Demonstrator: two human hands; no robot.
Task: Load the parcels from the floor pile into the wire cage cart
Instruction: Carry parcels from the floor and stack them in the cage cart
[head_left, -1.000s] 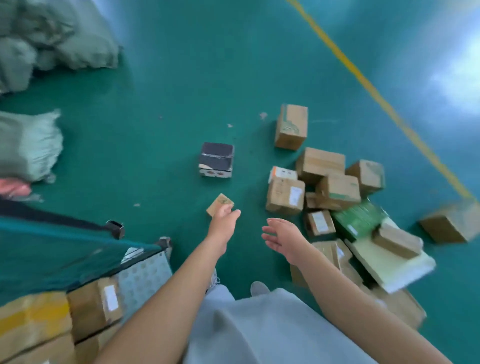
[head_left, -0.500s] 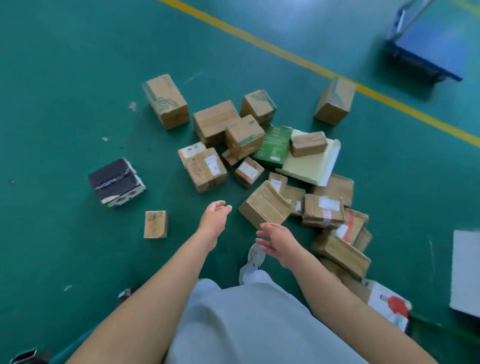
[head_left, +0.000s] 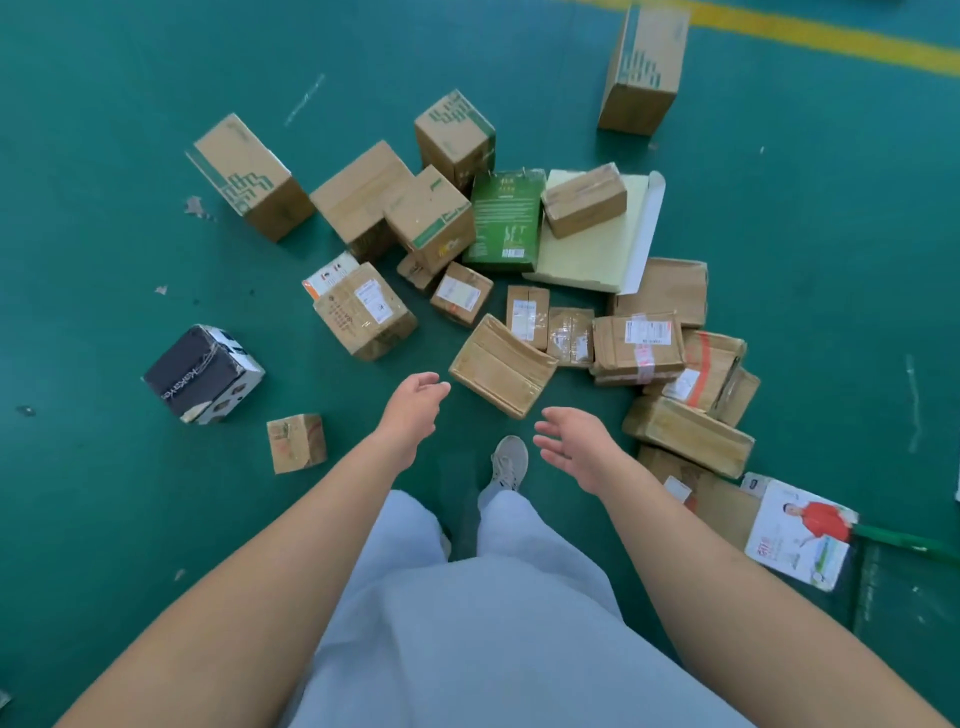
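Fingers of both hands hang loose and slightly curled, gripping nothing; the left hand (head_left: 415, 402) and right hand (head_left: 576, 447) reach out side by side above the green floor (head_left: 104, 156), palms turned toward each other.

Biggest change: a second ago the cage cart sat at the near left with boxes already inside it; now it is out of sight, and the whole view has swung round onto the parcel pile (head_left: 519, 291), which fills the space ahead of the fingers and to their right. To an onlooker this reads as a turn away from the cart for the next pick, with many parcels not yet loaded.

Next in size, the pile itself has drawn nearer over the last half second. A flat brown box (head_left: 501, 366) lies tilted just beyond the fingertips, between the two hands and closest to them; it looks the likeliest next pick, though neither hand touches it.

Farther beyond the fingers stand tall cartons with green print (head_left: 252, 176), a green packet (head_left: 504, 221) and a pale flat mailer (head_left: 597, 244) with a taped box (head_left: 584, 200) resting on it.

Left of the fingers, apart from the pile, sit a black box (head_left: 200, 371) and a small brown cube (head_left: 296, 441).

Smallest change: the hands have spread a little wider than half a second ago. One pale shoe (head_left: 509, 462) shows between the wrists.
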